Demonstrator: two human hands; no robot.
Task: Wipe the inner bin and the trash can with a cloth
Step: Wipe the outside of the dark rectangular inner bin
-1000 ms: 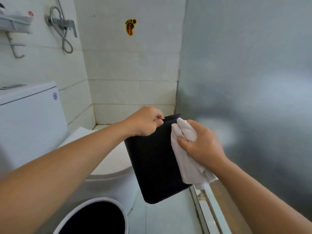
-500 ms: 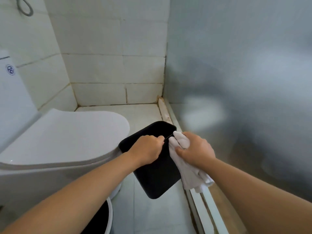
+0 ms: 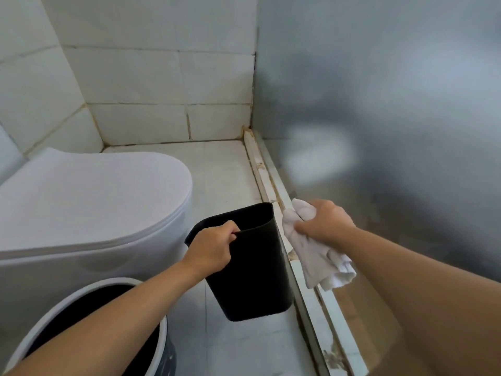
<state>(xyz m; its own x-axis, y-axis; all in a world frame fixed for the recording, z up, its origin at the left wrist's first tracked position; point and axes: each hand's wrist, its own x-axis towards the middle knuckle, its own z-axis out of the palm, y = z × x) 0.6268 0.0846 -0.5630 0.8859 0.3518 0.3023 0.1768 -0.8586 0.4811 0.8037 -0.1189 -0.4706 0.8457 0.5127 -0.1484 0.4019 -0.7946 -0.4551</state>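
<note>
My left hand (image 3: pixel 210 249) grips the near rim of the black inner bin (image 3: pixel 252 275) and holds it upright above the floor tiles. To its right, my right hand (image 3: pixel 322 226) clutches a bunched white cloth (image 3: pixel 315 257) that hangs down just beside the bin's right wall, apart from it or barely touching. The white trash can (image 3: pixel 160 337) with a dark inside stands at the lower left, partly hidden by my left forearm.
A white toilet (image 3: pixel 89 202) with its lid down fills the left. A frosted glass partition (image 3: pixel 379 104) and its floor track (image 3: pixel 306 299) run along the right. Tiled walls meet in the far corner; bare floor tiles (image 3: pixel 217 169) lie beyond the bin.
The view has tipped downward and the bin has come lower toward the floor. The cloth hand has slid off the bin's front wall to its right side.
</note>
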